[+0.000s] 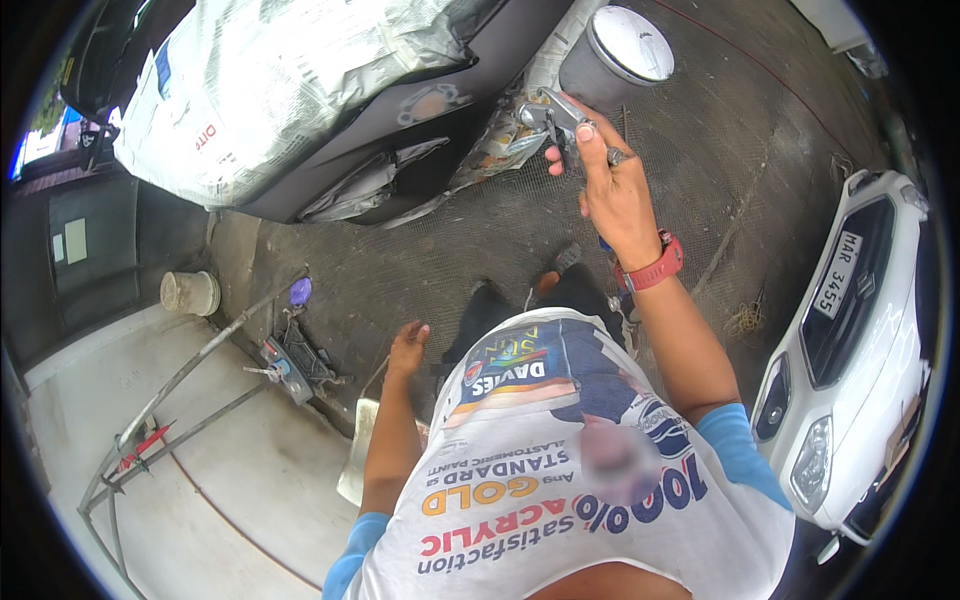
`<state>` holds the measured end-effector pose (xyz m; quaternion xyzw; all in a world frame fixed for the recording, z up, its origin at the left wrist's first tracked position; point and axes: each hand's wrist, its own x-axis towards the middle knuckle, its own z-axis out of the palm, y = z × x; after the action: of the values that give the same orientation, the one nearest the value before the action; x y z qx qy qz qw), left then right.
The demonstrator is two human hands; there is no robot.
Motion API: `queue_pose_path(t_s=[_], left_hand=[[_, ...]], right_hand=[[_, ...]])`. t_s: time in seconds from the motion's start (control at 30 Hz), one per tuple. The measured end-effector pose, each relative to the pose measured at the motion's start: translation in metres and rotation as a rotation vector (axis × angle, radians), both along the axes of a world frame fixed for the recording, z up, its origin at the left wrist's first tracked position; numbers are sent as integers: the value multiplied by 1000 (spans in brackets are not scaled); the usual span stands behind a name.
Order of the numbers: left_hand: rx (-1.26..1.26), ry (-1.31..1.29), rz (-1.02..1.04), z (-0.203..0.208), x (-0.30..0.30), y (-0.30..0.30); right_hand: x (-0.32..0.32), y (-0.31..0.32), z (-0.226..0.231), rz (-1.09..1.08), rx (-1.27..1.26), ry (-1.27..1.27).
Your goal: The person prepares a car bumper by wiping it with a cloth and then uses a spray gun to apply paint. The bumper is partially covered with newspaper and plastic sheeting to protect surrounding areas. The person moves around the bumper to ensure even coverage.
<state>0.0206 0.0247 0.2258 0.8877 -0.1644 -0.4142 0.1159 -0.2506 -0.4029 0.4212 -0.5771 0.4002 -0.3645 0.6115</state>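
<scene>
My right hand [618, 195] is raised ahead of me, closed around a silver spray gun [548, 112]. The thumb lies along the gun's top, and some fingertips show past its handle. In front of the gun is the dark grey bumper [330, 160] of a car, its upper part masked with newspaper sheets [270, 90]. My left hand [407, 350] hangs low beside my body, its thumb and fingers slightly apart, with nothing visible in it.
A lidded grey pail [610, 60] stands beyond the spray gun. A white car [835, 370] is parked at the right. At the left are a dirty bucket [190, 293], a metal pipe frame [190, 370] and a small grey machine [290, 368]. A thin red line [740, 45] crosses the floor.
</scene>
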Motion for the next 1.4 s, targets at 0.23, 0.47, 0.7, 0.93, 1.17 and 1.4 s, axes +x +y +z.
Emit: queue_pose_path(t_s=[0.23,0.47,0.7,0.93,1.17,1.4], left_hand=[[115,33,25,-7,-15,16],[59,59,86,-27,-17,49],[53,66,98,-21,-22,44],[82,125,83,-28,-8,49],[78,54,-19,-23,10,24],[95,57,-12,-13,15,13]], right_hand=[[38,16,-4,126,66,-130],[46,21,16,237,146,-151],[5,7,-10,-27,44,44],[-2,42,-10,-8,47,-24],[25,64,3,212,138,-140],[9,41,-27,27,110,-6]])
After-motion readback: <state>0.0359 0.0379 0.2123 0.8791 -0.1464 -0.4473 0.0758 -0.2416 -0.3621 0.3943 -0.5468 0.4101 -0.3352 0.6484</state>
